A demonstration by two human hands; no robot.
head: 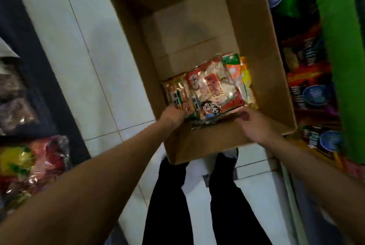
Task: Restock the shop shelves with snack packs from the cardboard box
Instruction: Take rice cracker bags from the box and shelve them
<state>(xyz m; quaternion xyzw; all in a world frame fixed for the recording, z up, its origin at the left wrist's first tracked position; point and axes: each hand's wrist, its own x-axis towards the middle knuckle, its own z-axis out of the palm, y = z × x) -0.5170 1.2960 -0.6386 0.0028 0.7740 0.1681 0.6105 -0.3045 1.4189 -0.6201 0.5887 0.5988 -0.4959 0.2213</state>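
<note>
Packs [209, 90] lie flat in box [262, 63], long axis left-right; gripped by left hand [173, 114], touched by spread right hand [254, 124]

Left arm: bare, stretched forward and down from the lower left, nearly straight. Left hand [173, 115]: at the end of the reach, back of the hand up, fingers curled under and hidden from view. Right arm: bare, reaching in from the lower right, forearm angled up and leftward. Right hand [254, 124]: palm turned inward, fingers bent, thumb uppermost. Both hands level with each other, apart. Legs: dark trousers, standing below.
</note>
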